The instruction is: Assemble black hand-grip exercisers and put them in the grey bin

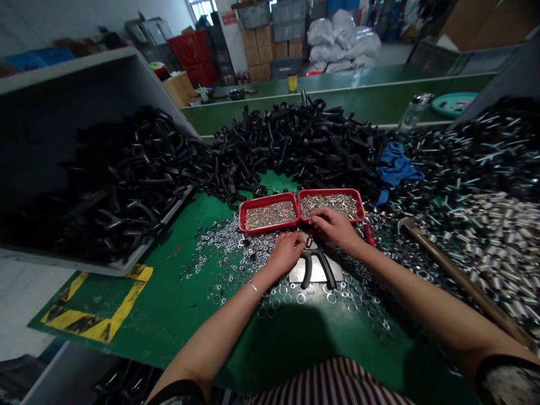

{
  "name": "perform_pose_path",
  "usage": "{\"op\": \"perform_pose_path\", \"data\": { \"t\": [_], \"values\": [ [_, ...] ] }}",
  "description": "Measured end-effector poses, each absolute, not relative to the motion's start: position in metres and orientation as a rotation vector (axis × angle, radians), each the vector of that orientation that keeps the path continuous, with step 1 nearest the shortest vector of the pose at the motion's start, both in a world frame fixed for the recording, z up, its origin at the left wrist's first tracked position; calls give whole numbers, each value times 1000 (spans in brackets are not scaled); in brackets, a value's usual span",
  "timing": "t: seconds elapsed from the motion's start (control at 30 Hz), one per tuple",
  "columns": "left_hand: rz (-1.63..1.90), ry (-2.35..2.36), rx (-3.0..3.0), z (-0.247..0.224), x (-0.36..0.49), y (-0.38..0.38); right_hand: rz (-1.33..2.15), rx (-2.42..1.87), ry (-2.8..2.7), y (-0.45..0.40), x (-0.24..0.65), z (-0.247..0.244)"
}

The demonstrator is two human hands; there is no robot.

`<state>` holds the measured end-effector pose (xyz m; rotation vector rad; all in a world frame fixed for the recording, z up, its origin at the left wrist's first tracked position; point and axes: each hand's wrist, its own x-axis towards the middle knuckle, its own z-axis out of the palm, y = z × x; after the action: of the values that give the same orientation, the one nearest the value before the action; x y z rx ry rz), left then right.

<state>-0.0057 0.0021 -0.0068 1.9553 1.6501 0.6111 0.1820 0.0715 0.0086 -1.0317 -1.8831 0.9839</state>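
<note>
A tool with two black handles (324,267), like pliers, lies on a small metal plate (338,270) with its handles pointing toward me. My left hand (287,252) is beside the tool's upper end, fingers curled together; what they grip is hidden. Over the front rim of the right red tray (360,209), my right hand (335,226) has thumb and fingers pinched, and anything between them is too small to name. That tray holds small metal pins (337,203). The left red tray (242,219) contains finer metal pieces (270,215).
Loose metal rings (228,275) surround the plate. Black curved parts (295,135) are heaped behind the trays and fill a tipped grey bin (139,62). On the right lie a hammer (442,259), silver cylinders (506,242) and a blue cloth (395,164). A clear bottle (413,115) stands behind.
</note>
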Motion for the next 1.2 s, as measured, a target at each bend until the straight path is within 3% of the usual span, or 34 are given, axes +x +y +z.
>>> {"op": "perform_pose_path", "data": {
  "t": [0.17, 0.37, 0.5, 0.67, 0.9, 1.2],
  "values": [
    [775, 1750, 2153, 24, -53, 31, 544, -989, -2275, 86, 169, 22],
    [196, 2127, 2133, 33, -101, 86, 50, -945, -2836, 120, 96, 40],
    [301, 2174, 2143, 21, -102, 76, 26, -1000, -2868, 136, 72, 29],
    [839, 1831, 2233, 11, -61, 14, 57, -1002, -2880, 141, 74, 19],
    [761, 1848, 1906, -12, 20, -27, 122, -959, -2854, 139, 77, 20],
    [587, 1850, 1909, -20, 20, -13, 184, -964, -2830, 138, 79, 20]
  ]
}}
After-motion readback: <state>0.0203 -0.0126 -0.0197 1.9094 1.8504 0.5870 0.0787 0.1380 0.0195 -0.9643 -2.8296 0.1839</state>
